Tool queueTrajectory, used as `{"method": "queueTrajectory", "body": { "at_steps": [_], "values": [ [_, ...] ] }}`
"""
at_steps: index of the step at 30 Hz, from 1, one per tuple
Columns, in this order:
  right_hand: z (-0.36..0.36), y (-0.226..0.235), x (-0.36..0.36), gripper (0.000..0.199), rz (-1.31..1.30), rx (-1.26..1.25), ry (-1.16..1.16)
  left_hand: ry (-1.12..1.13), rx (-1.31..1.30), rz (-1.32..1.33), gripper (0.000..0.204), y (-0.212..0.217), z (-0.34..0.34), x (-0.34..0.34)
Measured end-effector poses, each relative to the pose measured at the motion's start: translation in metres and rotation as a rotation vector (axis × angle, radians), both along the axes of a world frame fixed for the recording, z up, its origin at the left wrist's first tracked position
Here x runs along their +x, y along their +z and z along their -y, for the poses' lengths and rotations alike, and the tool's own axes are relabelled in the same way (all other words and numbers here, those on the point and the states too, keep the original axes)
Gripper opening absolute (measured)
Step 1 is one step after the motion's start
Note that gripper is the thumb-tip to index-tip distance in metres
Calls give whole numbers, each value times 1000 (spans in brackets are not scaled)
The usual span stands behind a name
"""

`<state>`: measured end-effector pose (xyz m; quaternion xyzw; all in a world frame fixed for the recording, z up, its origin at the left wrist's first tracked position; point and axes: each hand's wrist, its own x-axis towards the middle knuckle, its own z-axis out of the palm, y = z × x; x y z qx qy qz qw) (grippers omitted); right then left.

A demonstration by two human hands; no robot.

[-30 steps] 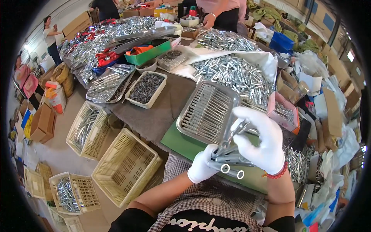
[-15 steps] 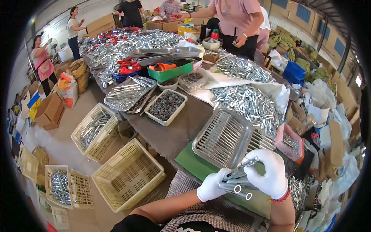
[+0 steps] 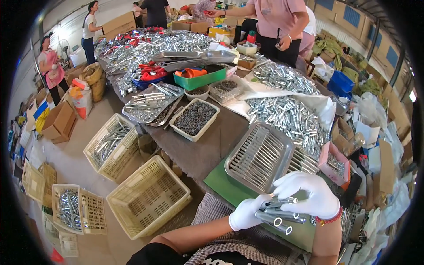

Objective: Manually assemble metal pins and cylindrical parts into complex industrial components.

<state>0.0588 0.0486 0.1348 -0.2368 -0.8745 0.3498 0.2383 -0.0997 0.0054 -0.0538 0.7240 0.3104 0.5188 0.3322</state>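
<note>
White gloves cover both hands. My left hand is closed around a bundle of several shiny metal tubes, whose hollow ends point to the right. Above the bundle, my right hand curls its fingers around the end of another metal tube; its fingertips reach toward my left hand and partly hide the tube. Just beyond the hands, a metal tray holds slim metal rods lying side by side. It rests on a green mat at the table's near edge.
A pink box of small metal parts stands right of the tray. Piles of metal tubes cover the table behind. A tub of dark screws and a green box sit farther left. Plastic crates stand on the floor. Co-workers stand beyond.
My right hand has turned flatter, its fingers shifting toward the left hand over the tubes. The tube at its fingers now points right. The whole view has shifted slightly.
</note>
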Motion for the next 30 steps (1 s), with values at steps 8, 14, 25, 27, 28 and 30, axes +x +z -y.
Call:
{"method": "queueTrajectory", "body": {
  "at_steps": [8, 14, 25, 27, 28, 30],
  "values": [
    [-9, -16, 0, 34, 12, -388, -76, -2, -54, 36, 53, 0, 3, 0],
    [-38, -42, 9, 52, -332, -525, 107, -23, 25, 73, 50, 0, -1, 1],
    [-92, -122, -52, 12, 149, 289, -518, -22, -229, 167, 47, -2, 5, -3],
    [-95, -131, -63, 15, 378, 403, -571, 42, -134, 155, 48, -2, 5, -4],
    [-95, -133, -68, 15, 379, 425, -597, 30, -203, 178, 46, -6, 5, -3],
    [-91, -129, -74, 14, 462, 407, -631, 13, -270, 200, 45, -16, 5, -1]
  ]
}}
